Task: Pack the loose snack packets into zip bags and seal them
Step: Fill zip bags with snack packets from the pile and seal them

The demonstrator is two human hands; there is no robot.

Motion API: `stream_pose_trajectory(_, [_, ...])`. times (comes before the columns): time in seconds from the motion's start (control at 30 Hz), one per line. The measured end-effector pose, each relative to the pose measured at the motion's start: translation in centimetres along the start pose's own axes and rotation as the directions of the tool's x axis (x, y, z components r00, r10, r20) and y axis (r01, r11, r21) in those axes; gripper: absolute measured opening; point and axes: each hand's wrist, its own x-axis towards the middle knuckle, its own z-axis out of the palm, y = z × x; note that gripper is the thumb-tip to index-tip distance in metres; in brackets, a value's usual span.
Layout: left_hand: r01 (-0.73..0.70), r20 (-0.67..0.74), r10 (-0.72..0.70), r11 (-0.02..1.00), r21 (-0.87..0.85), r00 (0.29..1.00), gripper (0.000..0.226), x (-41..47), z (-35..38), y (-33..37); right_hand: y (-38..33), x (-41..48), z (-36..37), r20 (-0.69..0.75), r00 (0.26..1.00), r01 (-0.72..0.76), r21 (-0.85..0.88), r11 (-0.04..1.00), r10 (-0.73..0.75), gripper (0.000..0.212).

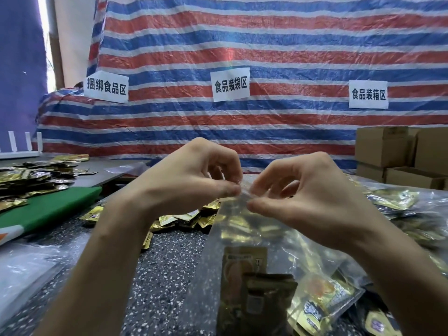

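The clear zip bag [242, 234] hangs upright in the middle of the scene, held above the near part of the table by its top edge. Sunk to its bottom are a few gold snack packets [244, 275], one standing tall with a darker one in front of it. The left hand [191, 175] pinches the bag's top strip between the thumb and curled forefinger. The right hand [303, 197] pinches the same strip just beside it, thumb below and fingertips above, so the two pinches nearly touch. The plastic is too see-through for me to tell whether the strip is pressed closed along its length.

Beyond the bag, farther across the speckled table [164, 275], lies a heap of loose packets [189, 218], gold as well. On the right, filled bags [397, 198] lie piled flat, with more of them near the right forearm.

To the left is a green board [48, 207]. Farther left again a second pile [29, 180] of packets spreads over a grey surface, with a white rack [19, 146] behind it at the far left edge. At the near left, a stack of clear plastic [24, 267] lies on the table.

Cardboard boxes [388, 146] stand stacked at the far right. Behind everything hangs a striped sheet [242, 44] in red, white and blue. Three white paper signs [230, 87] with black characters are stuck on it, spaced from left to right.
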Motion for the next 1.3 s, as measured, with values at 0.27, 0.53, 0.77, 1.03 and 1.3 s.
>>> stream_pose_trajectory(0.27, [0.009,0.101,0.0,0.996,-0.092,0.995,0.004,0.1,0.3,-0.1,0.3,0.0,0.3,0.085,0.99,-0.106,-0.042,0.993,0.11,0.012])
stream_pose_trajectory(0.53, [-0.056,0.045,0.06,0.994,-0.097,0.997,0.013,0.2,0.6,-0.1,-0.1,-0.1,0.3,0.085,0.995,-0.039,-0.066,0.997,0.045,0.012])
stream_pose_trajectory(0.77, [0.045,0.12,-0.024,0.983,-0.177,0.993,0.012,0.1,0.7,-0.3,0.4,0.0,0.5,0.06,0.997,-0.05,-0.071,0.996,0.054,0.012])
stream_pose_trajectory(1.03, [0.085,0.16,-0.056,0.981,-0.175,0.985,0.015,0.0,0.6,-0.8,0.8,0.0,0.0,0.163,0.982,-0.094,-0.015,0.995,0.095,0.009])
stream_pose_trajectory(1.3, [0.002,0.09,0.017,0.978,-0.209,0.996,0.009,0.2,0.6,-1.1,0.6,0.0,-0.3,0.105,0.992,-0.079,0.055,0.995,0.072,0.011])
